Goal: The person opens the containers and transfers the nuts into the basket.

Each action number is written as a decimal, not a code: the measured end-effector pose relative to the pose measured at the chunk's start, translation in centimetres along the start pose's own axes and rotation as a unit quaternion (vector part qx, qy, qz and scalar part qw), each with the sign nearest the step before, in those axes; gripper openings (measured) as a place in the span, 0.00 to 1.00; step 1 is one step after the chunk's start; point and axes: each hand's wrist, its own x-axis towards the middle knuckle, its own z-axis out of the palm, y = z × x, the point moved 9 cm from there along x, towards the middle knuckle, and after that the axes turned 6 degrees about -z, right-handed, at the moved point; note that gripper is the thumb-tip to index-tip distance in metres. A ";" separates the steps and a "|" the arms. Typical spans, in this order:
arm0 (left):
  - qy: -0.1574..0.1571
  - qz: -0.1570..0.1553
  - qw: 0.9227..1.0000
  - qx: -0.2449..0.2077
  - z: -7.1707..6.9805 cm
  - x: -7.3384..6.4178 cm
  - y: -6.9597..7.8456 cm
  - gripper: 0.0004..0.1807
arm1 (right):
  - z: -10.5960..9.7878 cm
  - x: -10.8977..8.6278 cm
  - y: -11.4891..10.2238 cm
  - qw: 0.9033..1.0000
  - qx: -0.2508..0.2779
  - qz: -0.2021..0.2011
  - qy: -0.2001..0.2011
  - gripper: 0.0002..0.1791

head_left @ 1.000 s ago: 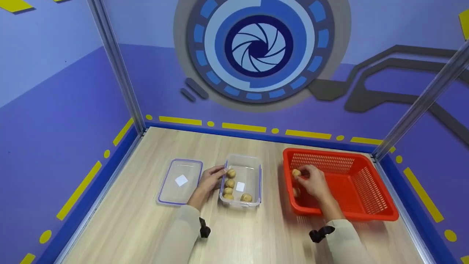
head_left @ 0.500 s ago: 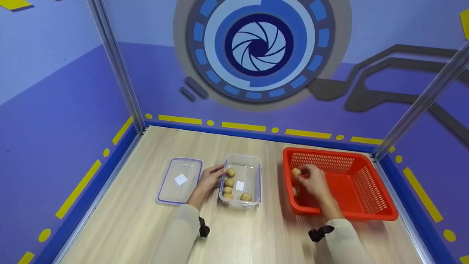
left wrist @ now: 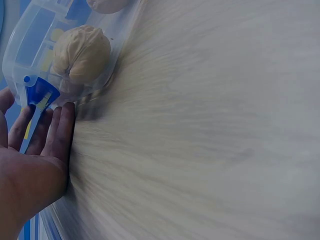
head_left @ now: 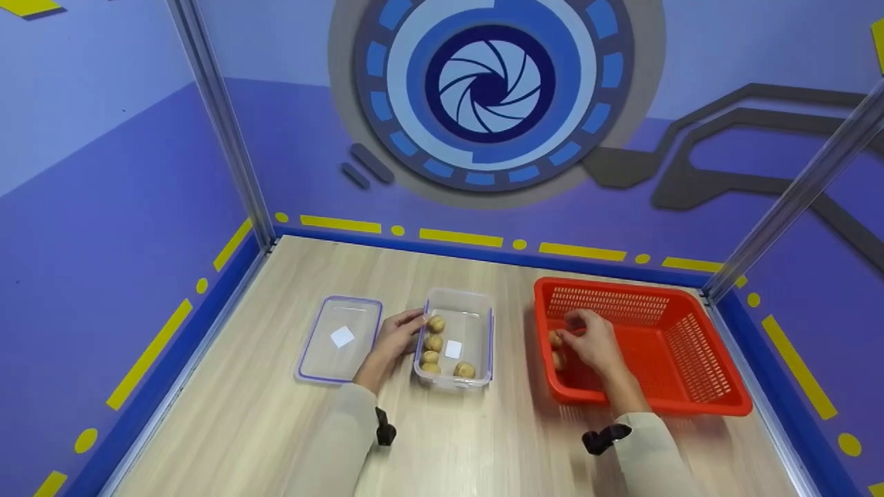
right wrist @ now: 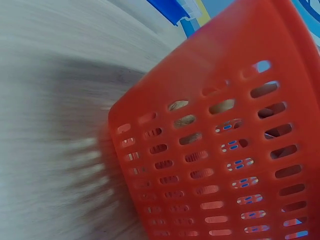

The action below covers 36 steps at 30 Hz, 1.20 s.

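My left hand rests its fingers against the left side of a clear plastic container, near its rim. The left wrist view shows those fingers fairly straight beside the blue latch, with a walnut behind the clear wall. Several walnuts line the container's left side; one walnut lies at its front right. My right hand is over the left part of a red basket, thumb and forefinger apart. Just below its fingertips is a walnut, and nearer me another walnut.
A clear lid with a blue seal lies left of the container. Pale wood tabletop runs between container and basket. In the right wrist view the slotted basket wall hides the right hand. Blue-purple walls enclose the table.
The walnut that was between my right thumb and forefinger has dropped lower in the basket, out of the pinch. Both hands keep nearly the same place, and the container's walnuts have not moved.
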 end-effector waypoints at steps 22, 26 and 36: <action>-0.006 -0.020 1.000 0.003 0.1 -0.2 -0.1 0.27 | -1.6 0.1 -4.2 0.996 0.040 -0.056 0.062 0.18; -0.014 -0.022 1.000 -0.004 0.1 -0.2 -0.2 0.27 | -1.0 0.1 -7.0 0.993 0.057 -0.084 0.066 0.19; -0.016 -0.024 1.000 -0.008 0.3 -0.1 -0.3 0.28 | 3.4 0.1 -13.0 0.990 0.056 -0.129 0.023 0.18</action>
